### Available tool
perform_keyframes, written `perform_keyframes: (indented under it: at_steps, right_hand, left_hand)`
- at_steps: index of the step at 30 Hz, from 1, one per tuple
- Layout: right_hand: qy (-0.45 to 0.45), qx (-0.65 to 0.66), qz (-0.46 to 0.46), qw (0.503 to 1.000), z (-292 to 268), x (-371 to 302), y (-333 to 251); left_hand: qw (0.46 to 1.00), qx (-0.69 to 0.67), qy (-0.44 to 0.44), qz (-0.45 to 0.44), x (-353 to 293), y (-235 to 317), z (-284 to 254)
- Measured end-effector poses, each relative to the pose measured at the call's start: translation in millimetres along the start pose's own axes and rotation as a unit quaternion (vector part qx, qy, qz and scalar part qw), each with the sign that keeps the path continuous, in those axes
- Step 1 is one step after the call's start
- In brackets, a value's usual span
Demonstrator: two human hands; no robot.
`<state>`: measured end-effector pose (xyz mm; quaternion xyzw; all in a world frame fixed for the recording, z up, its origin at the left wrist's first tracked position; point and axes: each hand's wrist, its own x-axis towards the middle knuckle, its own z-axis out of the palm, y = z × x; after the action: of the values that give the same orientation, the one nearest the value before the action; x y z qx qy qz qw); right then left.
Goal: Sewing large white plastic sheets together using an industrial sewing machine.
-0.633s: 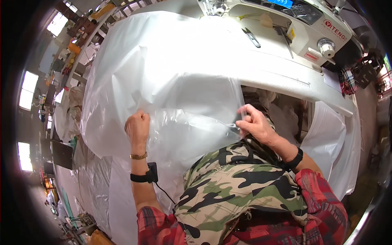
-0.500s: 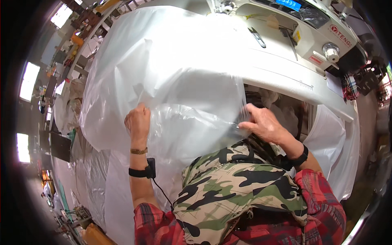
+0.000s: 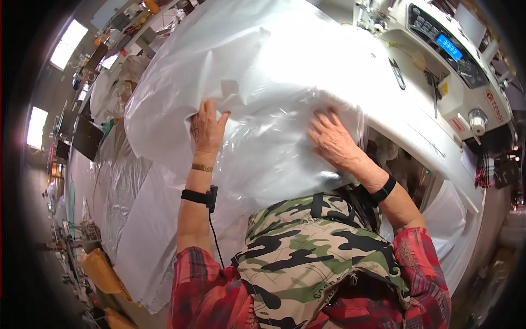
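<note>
A large sheet of shiny, translucent white plastic covers the sewing table and drapes over its near edge toward my lap. My left hand lies on the left part of the sheet, fingers stretched forward and thumb apart. Farther right, my right hand rests on or just over the sheet near its right edge, palm down, its spread fingers slightly blurred. Wrinkles run through the plastic between both hands. Neither hand grips anything that I can see.
At the upper right stands a white sewing machine with a lit blue display. Thread snips lie on the white tabletop before it. More white plastic hangs at the lower right, and clear film is heaped at the left.
Both hands have gone from closed on the plastic to spread flat and moved farther forward. The near part of the sheet lies flatter. The view has turned, shifting the machine right.
</note>
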<state>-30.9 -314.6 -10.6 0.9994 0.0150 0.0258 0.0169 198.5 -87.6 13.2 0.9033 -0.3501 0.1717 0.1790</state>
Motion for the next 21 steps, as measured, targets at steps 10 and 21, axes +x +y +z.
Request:
perform_keyframes:
  at_steps: [10, 21]
  right_hand:
    - [0.250, 0.159, -0.075, 0.952, -39.6, 23.9, -26.7]
    - [-0.061, 0.205, -0.049, 0.976, -12.6, 55.0, -32.7]
  left_hand:
    - [0.949, -0.308, -0.072, 0.005, 34.4, -78.2, -33.8]
    - [0.923, -0.337, -0.173, 0.072, 89.2, 25.0, -214.2]
